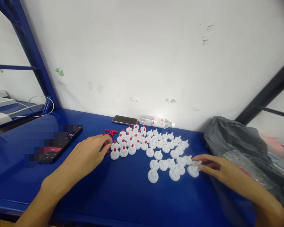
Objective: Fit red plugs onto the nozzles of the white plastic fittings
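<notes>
My left hand (92, 149) is curled at the left end of the group, fingertips drawn together beside a red-tipped white nozzle cap (115, 154) and small loose red caps (112, 131). What sits between those fingertips, if anything, is hidden. Several white nozzle caps in the left part of the group carry red tips and stand upright. To the right, several plain white nozzle caps (152, 176) have bare spouts, some of them tilted. At the right end, my right hand (214, 167) has thumb and fingers closed around the spout of a white nozzle cap (192, 171).
Behind the group lie a dark phone (124, 120) and a clear plastic bottle (156, 121) on its side. A larger lit phone (61, 145) lies left. A dark plastic bag (229, 135) bulges at the right. The blue table (123, 195) meets a white wall (144, 56).
</notes>
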